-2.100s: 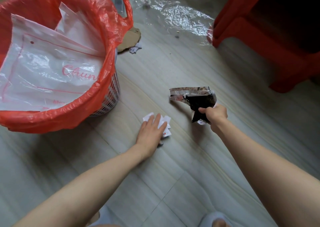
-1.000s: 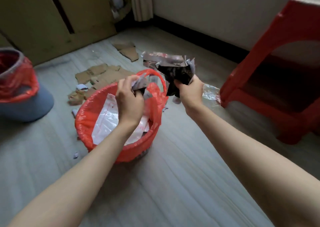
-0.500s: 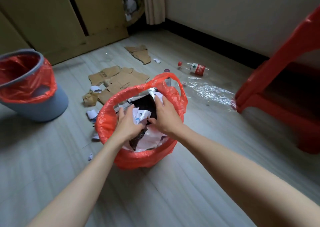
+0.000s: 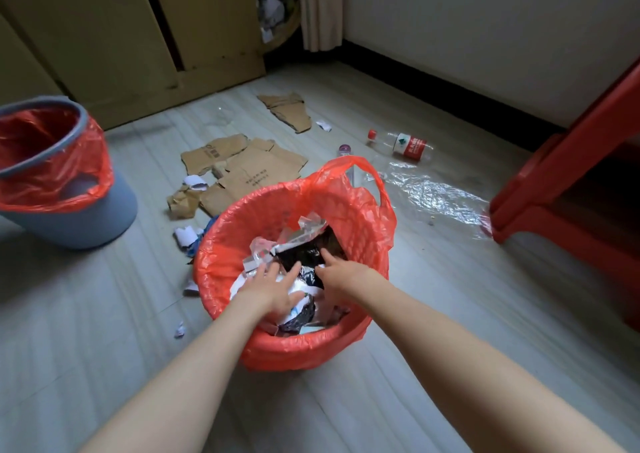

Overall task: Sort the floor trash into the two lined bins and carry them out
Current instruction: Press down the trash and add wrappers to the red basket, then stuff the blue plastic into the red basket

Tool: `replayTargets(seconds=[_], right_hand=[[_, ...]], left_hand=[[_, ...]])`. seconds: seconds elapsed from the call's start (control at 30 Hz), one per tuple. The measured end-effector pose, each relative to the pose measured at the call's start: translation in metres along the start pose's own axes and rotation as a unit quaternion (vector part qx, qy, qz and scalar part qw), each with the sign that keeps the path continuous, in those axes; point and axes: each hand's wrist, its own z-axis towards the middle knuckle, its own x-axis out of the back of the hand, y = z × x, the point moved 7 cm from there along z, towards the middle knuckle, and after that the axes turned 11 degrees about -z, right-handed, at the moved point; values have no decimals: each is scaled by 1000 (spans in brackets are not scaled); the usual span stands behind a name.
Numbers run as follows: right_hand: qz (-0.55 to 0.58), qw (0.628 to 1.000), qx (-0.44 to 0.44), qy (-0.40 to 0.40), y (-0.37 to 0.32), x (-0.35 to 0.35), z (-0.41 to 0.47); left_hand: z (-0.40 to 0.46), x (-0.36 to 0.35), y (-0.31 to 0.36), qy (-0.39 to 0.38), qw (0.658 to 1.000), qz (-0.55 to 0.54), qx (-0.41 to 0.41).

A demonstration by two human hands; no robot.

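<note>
Trash: wrappers point(image 4: 304, 255) in the red-lined bin point(image 4: 225, 245), under both hands.
Left hand point(image 4: 268, 291): fingers spread, pressing paper.
Right hand point(image 4: 341, 274): fingers straight, pressing down.

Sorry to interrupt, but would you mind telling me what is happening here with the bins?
A person is sorting floor trash. Both hands, left hand and right hand, reach into the red-lined basket with fingers spread, pressing down plastic and paper wrappers. The grey bin with its red liner stands apart to the left. Cardboard pieces, paper scraps, a plastic bottle and clear plastic film lie on the floor.
</note>
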Motion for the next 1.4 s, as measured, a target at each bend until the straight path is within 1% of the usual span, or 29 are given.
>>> replayTargets(seconds=[0.03, 0.07, 0.13, 0.2, 0.27, 0.33, 0.4, 0.43, 0.47, 0.5, 0.53, 0.6, 0.63, 0.67, 0.7, 0.8, 0.9, 1.0, 1.07, 1.13, 1.23, 1.3, 1.4], right_hand=[[-11, 1000, -3, -20, -3, -7, 3], [-26, 999, -7, -23, -5, -10, 4], [-61, 998, -11, 13, -5, -7, 4], [-93, 994, -8, 58, -3, 0, 1], [-93, 991, 4, 101, -2, 8, -5], [-55, 985, 20, 163, 2, 22, -17], [-34, 964, 18, 264, 12, 40, -36], [-35, 948, 0, 316, 20, 47, -45], [-33, 935, -35, 350, 31, 51, -52], [-19, 930, -82, 358, 44, 51, -57], [18, 931, -130, 341, 56, 46, -60], [165, 930, -213, 251, 75, 28, -64], [240, 917, -242, 209, 80, 20, -66], [303, 898, -259, 186, 83, 14, -67], [348, 880, -268, 181, 86, 10, -69], [403, 844, -300, 187, 106, 2, -78], [422, 810, -362, 188, 136, -12, -98], [453, 767, -420, 172, 158, -30, -123], [476, 743, -446, 151, 164, -41, -139], [503, 717, -467, 120, 165, -52, -152], [548, 681, -480, 76, 155, -64, -167], [575, 656, -486, 53, 143, -68, -177], [582, 637, -506, 21, 124, -70, -197]], left_hand=[[3, -8, -2, -12, 1000, 5, 8], [5, -12, -3, -18, 1000, 8, 14], [7, -11, -3, -34, 999, 1, 23], [12, -7, -6, -54, 998, -29, 32], [15, -1, -9, -53, 996, -69, 33], [13, 9, -8, -8, 994, -104, 17], [4, 22, -4, 49, 990, -130, 5], [-2, 29, -1, 69, 986, -153, -4], [-8, 37, 3, 92, 977, -190, -22], [-14, 45, 6, 118, 965, -231, -41], [-21, 54, 9, 150, 952, -260, -56], [-37, 72, 12, 227, 929, -286, -58], [-45, 79, 14, 260, 920, -288, -54], [-51, 83, 17, 276, 914, -290, -55], [-55, 87, 21, 279, 915, -286, -60], [-60, 92, 36, 272, 926, -248, -87], [-61, 98, 54, 288, 923, -230, -112], [-54, 92, 76, 250, 936, -213, -125], [-49, 87, 91, 209, 947, -202, -137], [-45, 85, 103, 151, 961, -183, -138], [-47, 89, 115, 76, 976, -145, -141], [-49, 100, 121, 52, 980, -121, -152], [-60, 115, 126, 26, 982, -111, -151]])
